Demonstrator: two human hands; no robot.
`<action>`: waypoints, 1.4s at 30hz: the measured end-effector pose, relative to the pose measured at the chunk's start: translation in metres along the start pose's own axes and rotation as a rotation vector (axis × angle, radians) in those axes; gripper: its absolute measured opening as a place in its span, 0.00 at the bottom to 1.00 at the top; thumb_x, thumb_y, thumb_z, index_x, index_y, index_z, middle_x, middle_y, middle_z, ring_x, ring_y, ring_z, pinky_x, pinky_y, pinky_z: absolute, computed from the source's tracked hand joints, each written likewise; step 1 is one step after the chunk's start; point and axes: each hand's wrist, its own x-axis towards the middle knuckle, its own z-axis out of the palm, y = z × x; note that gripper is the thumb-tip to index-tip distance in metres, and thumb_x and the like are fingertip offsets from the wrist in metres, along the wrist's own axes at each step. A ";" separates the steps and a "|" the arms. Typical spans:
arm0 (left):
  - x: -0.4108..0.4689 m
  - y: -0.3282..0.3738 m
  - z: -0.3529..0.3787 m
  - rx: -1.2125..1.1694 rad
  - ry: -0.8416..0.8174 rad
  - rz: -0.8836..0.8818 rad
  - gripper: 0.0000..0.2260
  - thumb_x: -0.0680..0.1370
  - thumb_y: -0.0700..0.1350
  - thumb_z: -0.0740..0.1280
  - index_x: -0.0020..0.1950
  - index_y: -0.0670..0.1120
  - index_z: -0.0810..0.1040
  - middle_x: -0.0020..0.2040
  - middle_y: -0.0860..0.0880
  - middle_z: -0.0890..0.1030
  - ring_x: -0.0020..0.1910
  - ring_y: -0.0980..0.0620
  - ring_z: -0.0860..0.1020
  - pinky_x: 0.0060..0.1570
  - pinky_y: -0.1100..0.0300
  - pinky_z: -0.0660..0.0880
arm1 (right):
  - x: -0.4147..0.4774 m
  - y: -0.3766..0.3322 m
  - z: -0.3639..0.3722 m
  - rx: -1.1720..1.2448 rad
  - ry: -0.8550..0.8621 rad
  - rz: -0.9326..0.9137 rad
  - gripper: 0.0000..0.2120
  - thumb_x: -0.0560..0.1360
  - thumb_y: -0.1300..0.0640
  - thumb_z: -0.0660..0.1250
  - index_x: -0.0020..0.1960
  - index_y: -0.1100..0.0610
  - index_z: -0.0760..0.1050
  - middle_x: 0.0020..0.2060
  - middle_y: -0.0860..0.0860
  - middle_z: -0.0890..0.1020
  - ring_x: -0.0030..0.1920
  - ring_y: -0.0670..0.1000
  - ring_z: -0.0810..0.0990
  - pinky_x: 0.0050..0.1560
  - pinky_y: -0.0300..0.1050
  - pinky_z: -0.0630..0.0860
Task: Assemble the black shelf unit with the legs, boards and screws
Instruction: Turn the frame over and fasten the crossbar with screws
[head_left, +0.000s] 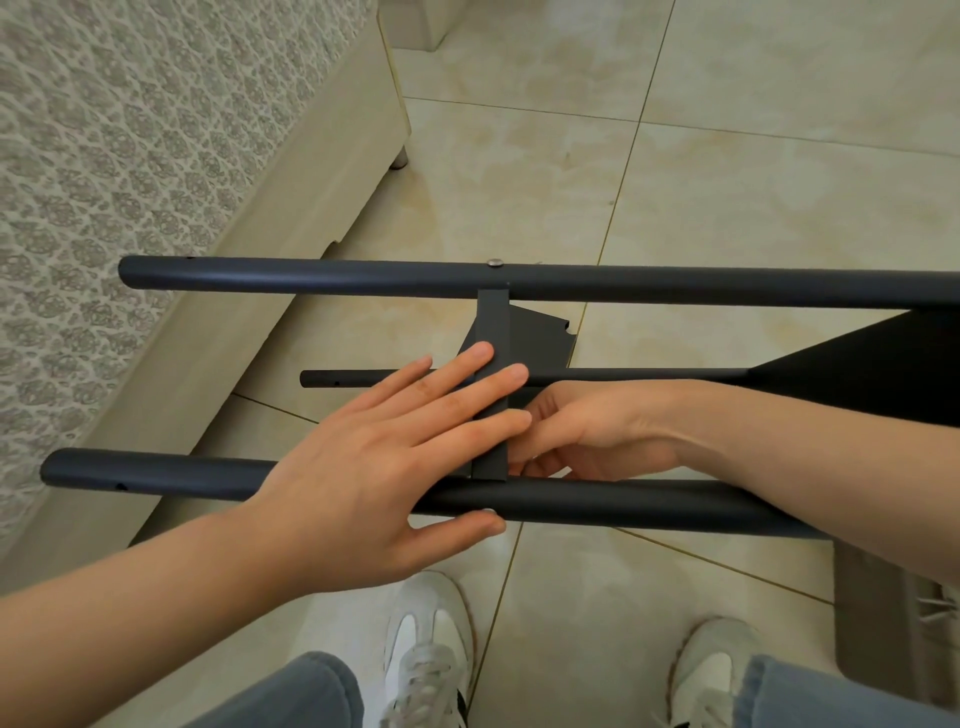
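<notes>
The left hand (374, 467) lays its fingers (470, 371) straight and flat on the edge of the board (492, 322), thumb against the near leg (649, 504) below it. The right hand (597, 436), just right of the board, has curled fingers, round what I cannot tell. Keep the board square, holes matched, before screwing. Above the board a screw head (496, 262) shows on the far leg (311, 278); a second board (857, 364), further right, is cut off

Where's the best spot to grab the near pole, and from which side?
Probably take the near pole on its bare left stretch, from above. It is round and lies level, so fingers can wrap around it there. The board, the left hand and the right hand crowd its middle.
</notes>
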 end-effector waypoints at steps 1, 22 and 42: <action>-0.001 0.000 0.000 0.002 -0.001 0.000 0.28 0.80 0.62 0.62 0.77 0.50 0.68 0.81 0.51 0.60 0.81 0.50 0.53 0.77 0.48 0.56 | 0.001 0.001 0.001 -0.006 0.014 -0.010 0.07 0.77 0.59 0.68 0.45 0.55 0.85 0.43 0.53 0.84 0.41 0.47 0.82 0.47 0.42 0.79; -0.001 -0.002 0.001 -0.012 0.006 0.004 0.28 0.80 0.63 0.61 0.77 0.51 0.69 0.81 0.53 0.60 0.81 0.50 0.55 0.75 0.46 0.58 | 0.008 0.000 0.006 -0.009 0.034 0.010 0.09 0.78 0.59 0.66 0.56 0.60 0.81 0.48 0.55 0.83 0.45 0.49 0.82 0.49 0.42 0.80; 0.003 -0.002 -0.001 -0.012 -0.006 -0.003 0.27 0.80 0.63 0.61 0.76 0.52 0.69 0.81 0.54 0.60 0.81 0.50 0.54 0.75 0.46 0.58 | -0.001 -0.004 -0.006 -0.074 -0.029 0.031 0.07 0.78 0.56 0.67 0.48 0.53 0.84 0.46 0.51 0.85 0.45 0.48 0.83 0.53 0.48 0.78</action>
